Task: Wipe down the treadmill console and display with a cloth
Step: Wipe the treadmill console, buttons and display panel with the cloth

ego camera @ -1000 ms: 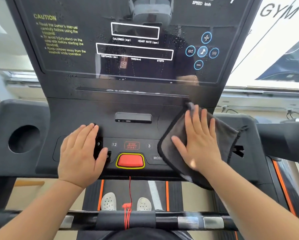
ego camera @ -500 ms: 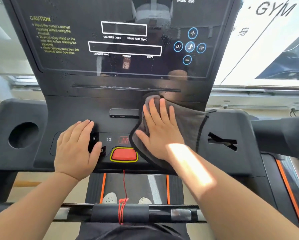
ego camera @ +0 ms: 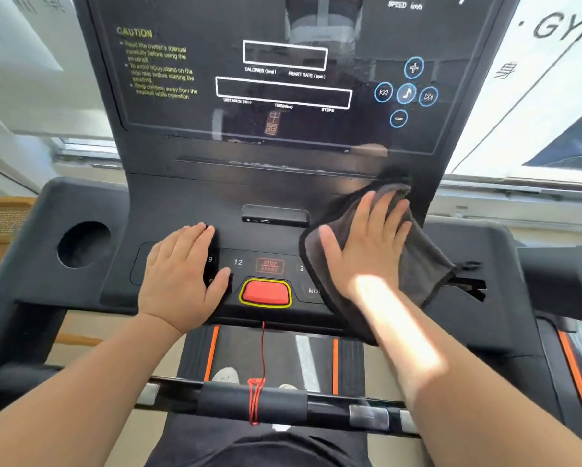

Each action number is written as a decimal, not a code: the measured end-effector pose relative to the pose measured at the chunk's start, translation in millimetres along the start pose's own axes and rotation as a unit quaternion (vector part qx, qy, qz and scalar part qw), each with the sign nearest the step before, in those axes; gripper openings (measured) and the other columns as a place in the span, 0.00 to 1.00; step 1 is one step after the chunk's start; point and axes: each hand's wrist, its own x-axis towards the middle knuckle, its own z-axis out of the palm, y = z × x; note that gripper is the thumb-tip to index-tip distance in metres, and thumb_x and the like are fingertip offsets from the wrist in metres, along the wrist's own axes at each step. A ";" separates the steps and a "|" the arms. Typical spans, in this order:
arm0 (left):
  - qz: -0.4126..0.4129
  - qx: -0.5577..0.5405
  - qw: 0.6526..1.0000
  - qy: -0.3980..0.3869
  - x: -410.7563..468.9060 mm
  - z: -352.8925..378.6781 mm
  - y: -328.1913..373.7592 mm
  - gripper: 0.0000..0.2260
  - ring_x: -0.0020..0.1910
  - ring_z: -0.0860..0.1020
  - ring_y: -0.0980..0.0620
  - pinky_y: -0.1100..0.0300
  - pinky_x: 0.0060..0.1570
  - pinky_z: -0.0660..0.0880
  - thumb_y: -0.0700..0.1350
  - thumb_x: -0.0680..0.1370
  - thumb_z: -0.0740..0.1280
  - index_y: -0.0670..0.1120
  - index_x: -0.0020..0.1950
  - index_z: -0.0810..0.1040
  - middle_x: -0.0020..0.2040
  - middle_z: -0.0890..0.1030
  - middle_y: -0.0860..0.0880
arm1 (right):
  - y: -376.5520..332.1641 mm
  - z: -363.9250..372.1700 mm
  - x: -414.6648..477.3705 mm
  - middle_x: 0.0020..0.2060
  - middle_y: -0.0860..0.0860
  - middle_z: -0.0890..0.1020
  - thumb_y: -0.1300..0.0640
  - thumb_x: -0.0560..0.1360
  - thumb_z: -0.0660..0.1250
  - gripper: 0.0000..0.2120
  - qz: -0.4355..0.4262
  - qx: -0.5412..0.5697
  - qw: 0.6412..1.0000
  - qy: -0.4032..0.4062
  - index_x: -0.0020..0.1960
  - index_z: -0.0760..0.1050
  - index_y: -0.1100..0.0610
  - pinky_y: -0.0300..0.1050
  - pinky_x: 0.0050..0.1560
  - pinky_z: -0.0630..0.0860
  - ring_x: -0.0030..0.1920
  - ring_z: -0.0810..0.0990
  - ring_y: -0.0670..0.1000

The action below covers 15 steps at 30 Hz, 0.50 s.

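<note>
The black treadmill console (ego camera: 188, 203) fills the view, with its glossy display (ego camera: 282, 89) above and a button panel (ego camera: 239, 262) below. A dark grey cloth (ego camera: 424, 264) lies on the console's right half, covering the right-hand buttons. My right hand (ego camera: 367, 241) presses flat on the cloth, fingers spread and pointing up toward the display's lower right corner. Resting flat on the left buttons is my left hand (ego camera: 181, 274), holding nothing. A red stop button (ego camera: 266, 293) ringed in yellow sits between my hands.
A round cup holder (ego camera: 84, 244) is at the console's left. A red safety cord (ego camera: 261, 365) hangs from the stop button to the front handlebar (ego camera: 252, 402). A small black port block (ego camera: 276, 215) sits above the buttons. Windows flank the display.
My right hand slid the cloth left to the console's middle, then back right and up toward the display's lower right corner. My left hand stayed on the left buttons.
</note>
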 end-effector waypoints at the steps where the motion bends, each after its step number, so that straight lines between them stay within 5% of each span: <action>1: 0.001 0.002 1.000 -0.006 0.6 -0.5 0.1 0.31 0.71 0.71 0.39 0.41 0.69 0.67 0.60 0.76 0.57 0.42 0.73 0.72 0.71 0.75 0.42 | -13.8 2.8 -1.9 0.83 0.61 0.43 0.30 0.78 0.37 0.44 -0.039 -0.012 0.999 -0.008 0.83 0.40 0.58 0.65 0.79 0.37 0.81 0.37 0.67; 4: 0.008 0.000 1.000 -0.016 1.3 -1.7 0.0 0.32 0.70 0.72 0.38 0.40 0.68 0.68 0.61 0.76 0.58 0.42 0.73 0.72 0.70 0.75 0.42 | -38.8 12.8 -7.2 0.84 0.54 0.43 0.31 0.79 0.40 0.41 -0.183 -0.045 0.981 -0.039 0.84 0.42 0.54 0.64 0.79 0.36 0.82 0.37 0.62; 7: 0.023 -0.025 0.999 -0.015 2.1 -3.3 -2.4 0.34 0.70 0.72 0.39 0.41 0.68 0.68 0.63 0.74 0.61 0.43 0.74 0.70 0.70 0.74 0.43 | -32.1 12.8 -5.3 0.84 0.50 0.42 0.32 0.80 0.42 0.39 -0.204 -0.047 0.977 -0.042 0.84 0.43 0.52 0.61 0.80 0.36 0.82 0.37 0.57; 10: 0.054 -0.090 0.994 0.012 0.8 -6.2 -8.8 0.36 0.71 0.71 0.40 0.42 0.70 0.66 0.63 0.71 0.66 0.44 0.74 0.71 0.72 0.73 0.45 | -12.7 9.2 -6.6 0.83 0.48 0.40 0.32 0.79 0.39 0.39 -0.150 -0.071 0.986 -0.029 0.84 0.40 0.50 0.59 0.81 0.36 0.82 0.35 0.55; 15: 0.095 -0.120 0.987 0.048 15.4 -13.4 -11.2 0.35 0.74 0.69 0.38 0.38 0.72 0.64 0.61 0.71 0.66 0.44 0.73 0.73 0.74 0.71 0.43 | 5.0 5.8 1.4 0.83 0.59 0.45 0.31 0.79 0.40 0.43 0.035 -0.039 0.998 0.033 0.83 0.40 0.59 0.61 0.81 0.40 0.82 0.39 0.61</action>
